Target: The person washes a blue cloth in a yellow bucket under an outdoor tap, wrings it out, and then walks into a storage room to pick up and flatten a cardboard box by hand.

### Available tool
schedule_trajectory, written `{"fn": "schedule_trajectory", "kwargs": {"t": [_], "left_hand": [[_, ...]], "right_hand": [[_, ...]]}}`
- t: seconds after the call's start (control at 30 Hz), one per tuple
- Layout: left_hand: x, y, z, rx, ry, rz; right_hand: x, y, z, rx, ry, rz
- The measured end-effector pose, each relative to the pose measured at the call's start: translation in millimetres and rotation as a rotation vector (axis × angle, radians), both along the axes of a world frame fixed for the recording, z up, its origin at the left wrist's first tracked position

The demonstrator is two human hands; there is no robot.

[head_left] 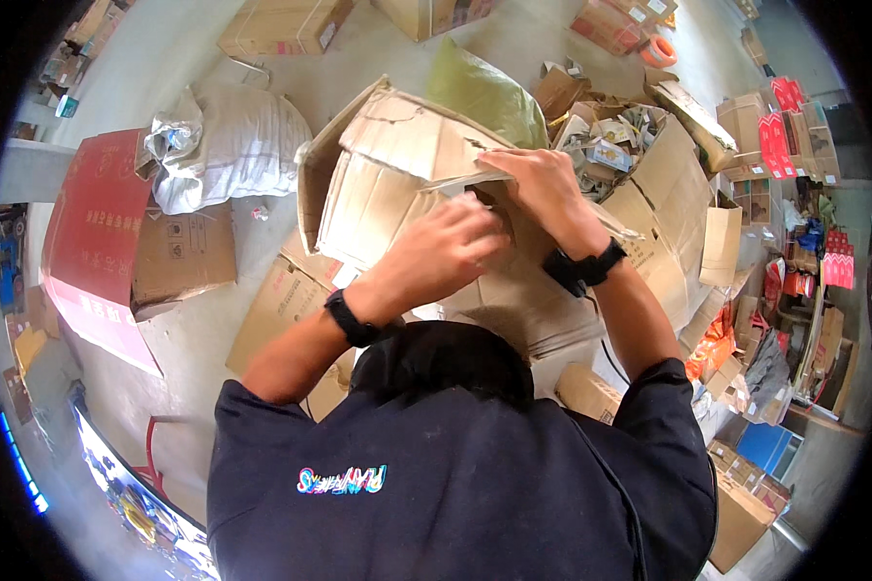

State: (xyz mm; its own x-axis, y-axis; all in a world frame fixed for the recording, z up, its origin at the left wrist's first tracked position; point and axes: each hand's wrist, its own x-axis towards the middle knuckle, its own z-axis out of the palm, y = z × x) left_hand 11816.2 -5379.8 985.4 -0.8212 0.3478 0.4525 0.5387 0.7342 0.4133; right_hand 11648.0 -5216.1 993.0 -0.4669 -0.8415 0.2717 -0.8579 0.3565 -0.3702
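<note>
Two hands, left hand and right hand, grip the tilted cardboard box, its flaps pointing up-right.

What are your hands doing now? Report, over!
Left hand and right hand both gripping torn cardboard box flaps. Box held up, tilted. Nothing blocking.

A pale grey concrete floor runs through the room under even daylight. Well to the left of the hands a white woven sack slumps on it, and beside that lies a flattened red cardboard sheet over a brown one. Beyond the hands, closed brown cartons stand on the floor. To the right, an open box of mixed scrap and stacks of small red and brown boxes crowd a cluttered corner.
</note>
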Motion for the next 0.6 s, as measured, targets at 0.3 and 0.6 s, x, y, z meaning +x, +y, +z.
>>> {"fn": "schedule_trajectory", "kwargs": {"t": [0.3,0.6], "left_hand": [[-16,-108,-1,0.613,-0.396,0.304],[-37,-66,-16,0.869,-0.840,-0.081]], "right_hand": [[-1,52,16,-0.048,0.083,-0.023],[-1,93,18,-0.016,0.060,-0.169]]}}
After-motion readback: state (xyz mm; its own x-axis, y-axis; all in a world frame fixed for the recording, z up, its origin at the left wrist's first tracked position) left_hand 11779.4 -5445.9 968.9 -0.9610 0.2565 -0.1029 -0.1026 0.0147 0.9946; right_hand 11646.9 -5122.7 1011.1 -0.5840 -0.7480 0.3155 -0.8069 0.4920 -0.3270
